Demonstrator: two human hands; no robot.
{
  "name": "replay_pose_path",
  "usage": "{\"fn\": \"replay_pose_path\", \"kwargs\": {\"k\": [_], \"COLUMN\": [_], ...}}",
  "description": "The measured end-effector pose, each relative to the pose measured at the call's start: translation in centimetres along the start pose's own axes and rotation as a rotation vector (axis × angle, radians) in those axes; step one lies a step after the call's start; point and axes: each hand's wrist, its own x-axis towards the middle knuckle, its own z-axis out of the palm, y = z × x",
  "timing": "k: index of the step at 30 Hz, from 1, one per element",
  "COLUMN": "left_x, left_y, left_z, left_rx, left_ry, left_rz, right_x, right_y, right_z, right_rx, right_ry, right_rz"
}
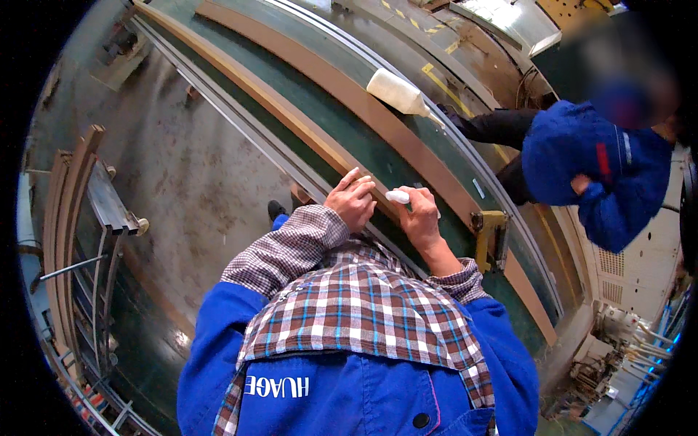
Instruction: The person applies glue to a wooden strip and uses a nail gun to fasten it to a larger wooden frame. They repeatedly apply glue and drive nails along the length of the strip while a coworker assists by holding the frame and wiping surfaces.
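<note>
A long, narrow wooden strip [283, 115] runs diagonally along the near side of the green-topped bench. My left hand [352, 201] is curled over this strip, its fingers bent and close together. Just to the right, my right hand [423, 219] pinches a small white piece [398, 197] between thumb and fingers, close above the strip; whether it is cloth, paper or something else I cannot tell. Farther across the bench, a white squeeze bottle [395, 91] with a narrow nozzle lies on its side, over a wider brown wooden board [342, 93].
A yellow and dark metal block [491, 236] stands on the bench right of my right hand. Metal rails edge the bench. Another person in a blue jacket [596, 163] stands across it. At left, curved wooden strips [69, 240] rest on a metal rack [113, 207].
</note>
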Motion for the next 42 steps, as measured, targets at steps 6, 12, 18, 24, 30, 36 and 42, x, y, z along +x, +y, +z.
{"fn": "replay_pose_path", "kwargs": {"k": [6,12,18,24,30,36,42], "left_x": [-0.1,-1.0,0.6,0.8,0.7,0.6,0.5], "left_y": [-1.5,-0.9,0.4,0.4,1.5,1.1,1.3], "left_z": [-0.9,-0.1,-0.1,-1.5,-1.1,-0.8,-0.9], "left_rx": [-0.038,-0.113,-0.094,-0.027,0.055,0.002,0.007], "left_ry": [0.277,0.217,0.139,0.073,0.03,0.029,-0.013], "left_rz": [-0.154,0.023,0.058,-0.021,-0.107,-0.196,-0.188], "right_x": [0.0,-0.7,0.1,0.9,0.7,0.7,1.0], "right_y": [0.3,2.0,1.1,0.8,0.4,0.7,0.0], "right_z": [0.1,1.2,0.1,-0.1,-0.7,-0.6,-1.1], "right_rx": [-0.018,-0.125,-0.1,-0.094,-0.079,-0.067,-0.087], "right_ry": [0.01,0.016,-0.006,-0.006,-0.03,-0.03,-0.086], "right_rz": [-0.037,-0.154,-0.066,-0.085,-0.05,-0.058,-0.004]}}
